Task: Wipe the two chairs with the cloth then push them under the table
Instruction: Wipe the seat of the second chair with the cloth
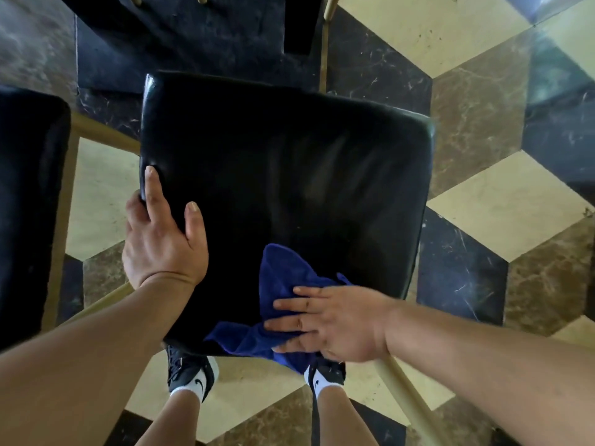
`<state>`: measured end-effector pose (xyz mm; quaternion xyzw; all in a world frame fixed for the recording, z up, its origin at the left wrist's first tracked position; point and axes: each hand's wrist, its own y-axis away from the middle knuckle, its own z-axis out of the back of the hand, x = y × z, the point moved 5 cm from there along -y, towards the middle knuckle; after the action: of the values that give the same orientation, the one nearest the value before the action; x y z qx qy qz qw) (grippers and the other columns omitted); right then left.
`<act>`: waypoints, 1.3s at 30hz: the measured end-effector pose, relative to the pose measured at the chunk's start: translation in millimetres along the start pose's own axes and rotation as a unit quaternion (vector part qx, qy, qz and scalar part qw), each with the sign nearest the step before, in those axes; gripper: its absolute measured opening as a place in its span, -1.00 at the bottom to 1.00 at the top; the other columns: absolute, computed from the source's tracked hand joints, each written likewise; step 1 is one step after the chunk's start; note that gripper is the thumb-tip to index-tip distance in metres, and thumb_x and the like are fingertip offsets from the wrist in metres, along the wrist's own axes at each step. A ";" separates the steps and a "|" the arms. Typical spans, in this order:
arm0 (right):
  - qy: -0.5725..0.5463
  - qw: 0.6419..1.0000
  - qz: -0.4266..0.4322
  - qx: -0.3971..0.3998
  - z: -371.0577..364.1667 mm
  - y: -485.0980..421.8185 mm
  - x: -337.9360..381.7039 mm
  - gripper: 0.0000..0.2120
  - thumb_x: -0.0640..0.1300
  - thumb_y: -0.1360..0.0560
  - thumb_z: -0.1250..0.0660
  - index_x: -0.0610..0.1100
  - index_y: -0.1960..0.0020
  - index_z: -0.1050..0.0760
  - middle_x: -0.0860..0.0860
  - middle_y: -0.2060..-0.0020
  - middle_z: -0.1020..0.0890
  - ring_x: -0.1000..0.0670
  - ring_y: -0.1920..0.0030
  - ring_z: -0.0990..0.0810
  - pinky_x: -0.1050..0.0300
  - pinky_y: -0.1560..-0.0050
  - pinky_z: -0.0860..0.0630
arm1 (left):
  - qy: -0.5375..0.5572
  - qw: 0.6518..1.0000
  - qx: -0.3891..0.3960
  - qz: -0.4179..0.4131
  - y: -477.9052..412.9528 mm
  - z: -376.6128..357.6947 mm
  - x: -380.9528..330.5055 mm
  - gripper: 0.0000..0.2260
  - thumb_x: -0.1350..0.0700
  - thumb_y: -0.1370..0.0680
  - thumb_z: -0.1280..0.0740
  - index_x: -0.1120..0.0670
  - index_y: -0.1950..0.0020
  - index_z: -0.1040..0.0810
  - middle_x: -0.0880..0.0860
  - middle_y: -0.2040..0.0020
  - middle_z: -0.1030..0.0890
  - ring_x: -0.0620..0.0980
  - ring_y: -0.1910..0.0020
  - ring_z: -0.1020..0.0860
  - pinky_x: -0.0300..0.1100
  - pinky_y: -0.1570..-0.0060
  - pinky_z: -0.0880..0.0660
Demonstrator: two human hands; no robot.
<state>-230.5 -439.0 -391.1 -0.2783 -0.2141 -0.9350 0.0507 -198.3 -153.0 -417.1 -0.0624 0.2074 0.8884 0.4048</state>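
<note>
Black chair (283, 175) was seen standing on tiled floor (483, 201) at centre, 2nd chair (29, 204) at left edge, shoes (193, 378) at btm.

I get soft, even daylight, brightest toward the upper right, where a pale glare washes over the floor (547, 59). The black chair seat (289, 175) shows dull streaky reflections and a sharp glint at its far left corner. Wide-angle distortion bends the frame edges; detail is slightly soft throughout.

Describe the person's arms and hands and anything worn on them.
The left forearm and right forearm are bare: no sleeves, watch or bracelet. The left hand and right hand are ungloved, nails short and unpainted. A thin ring on the right hand is possible, too blurred to tell.
</note>
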 end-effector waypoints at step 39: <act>0.025 0.881 -0.428 -0.200 65.1 91.6 -155.2 -0.36 0.01 -0.62 -0.06 0.09 -0.70 -0.08 0.06 -0.70 -0.03 -0.07 -0.70 0.11 -0.07 -0.66 0.25 | -0.003 1.000 0.011 0.002 2.6 5.6 -2.0 -0.32 -0.33 -0.68 0.00 -0.13 -0.74 0.10 0.26 -0.62 -0.25 0.42 -0.40 -0.42 0.41 -0.19 -0.48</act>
<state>-48.1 -497.7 -392.2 -0.1405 -0.1194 -0.8953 -0.4055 -198.6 -153.6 -410.6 -0.0547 0.2157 0.8871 0.4044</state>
